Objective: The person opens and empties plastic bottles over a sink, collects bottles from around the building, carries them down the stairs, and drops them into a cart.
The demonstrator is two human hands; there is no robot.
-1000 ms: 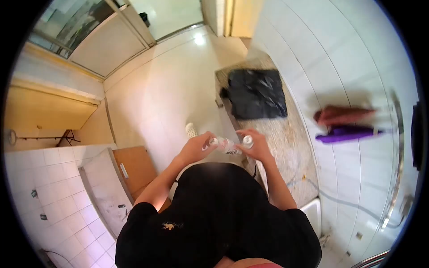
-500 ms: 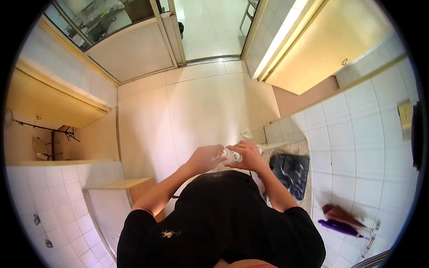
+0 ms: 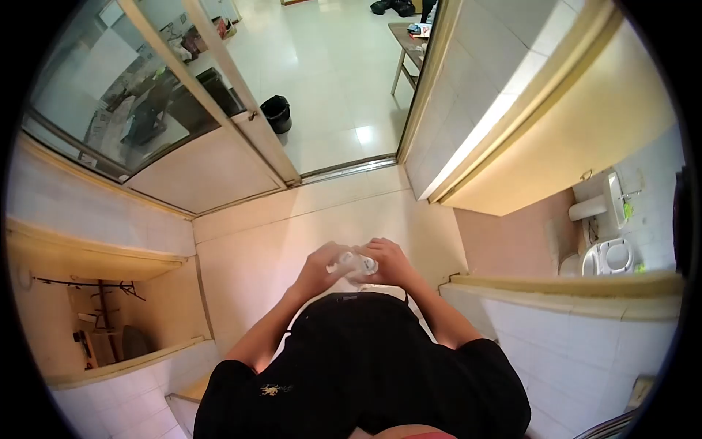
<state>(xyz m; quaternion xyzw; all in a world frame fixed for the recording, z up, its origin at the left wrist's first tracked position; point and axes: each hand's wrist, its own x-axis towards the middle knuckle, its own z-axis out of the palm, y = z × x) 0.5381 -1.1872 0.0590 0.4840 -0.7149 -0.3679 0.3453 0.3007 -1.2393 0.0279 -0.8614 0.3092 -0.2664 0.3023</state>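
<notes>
Two hands meet in front of the black shirt, both curled, with fingers bent rather than spread. The left hand is wrapped round a clear bottle, whose pale round end shows beside the thumb. The right hand is closed on a second bottle, also showing one round end. That makes two bottles, one to each hand, as far as the blur lets them be counted. They sit side by side between the palms, near each other; whether they touch cannot be told, and the fingertips are too smeared to make out singly.

Below and beyond the hands lies pale floor. Two yellow doors stand open, one left door and one right door. Past the right one are one sink and one toilet. Straight ahead, one glass sliding door stands beside an open doorway, and one black bin rests on the floor just past it, well apart from the bottles.
</notes>
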